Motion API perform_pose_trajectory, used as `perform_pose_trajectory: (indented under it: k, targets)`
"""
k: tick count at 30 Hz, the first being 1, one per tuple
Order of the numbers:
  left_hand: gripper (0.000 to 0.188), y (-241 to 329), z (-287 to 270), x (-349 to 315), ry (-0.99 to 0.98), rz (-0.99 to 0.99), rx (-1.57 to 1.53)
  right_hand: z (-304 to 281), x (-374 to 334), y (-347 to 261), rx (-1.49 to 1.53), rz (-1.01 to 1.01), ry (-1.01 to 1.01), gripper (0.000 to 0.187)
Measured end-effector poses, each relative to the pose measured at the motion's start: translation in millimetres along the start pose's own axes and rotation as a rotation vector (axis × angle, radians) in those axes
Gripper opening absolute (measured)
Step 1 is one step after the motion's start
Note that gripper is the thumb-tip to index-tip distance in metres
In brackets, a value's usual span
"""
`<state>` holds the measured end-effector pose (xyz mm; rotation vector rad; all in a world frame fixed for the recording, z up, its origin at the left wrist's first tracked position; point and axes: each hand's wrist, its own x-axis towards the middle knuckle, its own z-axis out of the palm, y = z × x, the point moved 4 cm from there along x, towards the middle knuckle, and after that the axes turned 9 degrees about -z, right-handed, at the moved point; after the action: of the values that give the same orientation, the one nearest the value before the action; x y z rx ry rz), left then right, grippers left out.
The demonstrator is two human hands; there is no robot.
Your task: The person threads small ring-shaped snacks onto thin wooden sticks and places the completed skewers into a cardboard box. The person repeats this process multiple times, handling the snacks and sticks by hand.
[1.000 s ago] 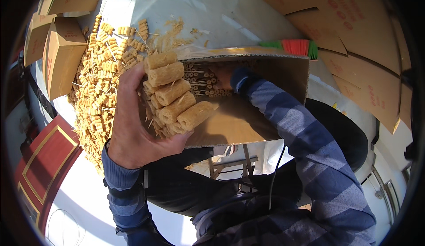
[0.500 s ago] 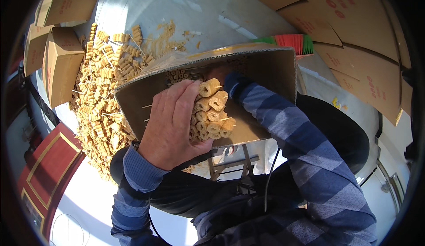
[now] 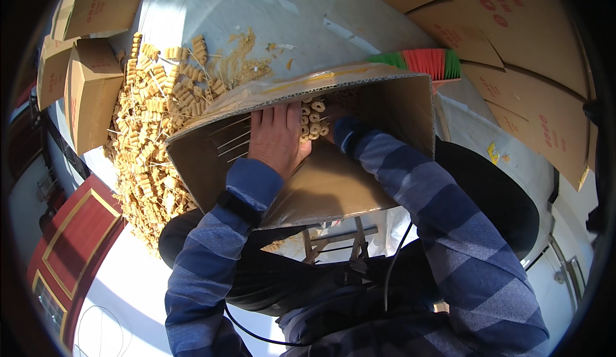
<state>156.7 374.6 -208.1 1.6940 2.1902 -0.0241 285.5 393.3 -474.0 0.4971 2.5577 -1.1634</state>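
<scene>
A cardboard box lies tipped with its opening toward me, above my lap. My left hand is inside it, fingers wrapped over a bundle of golden ring-shaped snack skewers. Ends of the coiled pieces show to the right of my fingers. Thin bare sticks point out to the left. My right hand reaches into the shaded back of the box, right beside the bundle; its fingers are hidden in shadow and behind the cuff.
A large heap of similar skewers covers the floor on the left, with crumbs beyond. Cartons stand beside the heap. A red and green broom head lies behind the box. Flattened cardboard lies at the far right.
My left hand has moved away from me, carrying the skewer bundle from the box's mouth deeper inside. My right arm has stayed nearly where it was, with the hand in the box.
</scene>
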Motion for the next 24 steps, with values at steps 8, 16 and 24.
perform_pose_trajectory:
  k: [8, 16, 24]
  targets:
    - [0.087, -9.2, 46.2, 9.3, 0.018, 0.033, 0.111, -65.4, -19.7, -39.6, 0.157, 0.173, -0.088, 0.036]
    - [0.085, -18.8, 74.6, 14.9, 0.086, 0.039, 0.089, -99.9, -33.1, -80.7, -0.256, 0.167, -0.398, 0.039]
    - [0.078, -26.1, 111.6, 26.6, 0.050, 0.011, 0.160, -94.8, -32.3, -84.3, -0.263, 0.115, -0.341, 0.030]
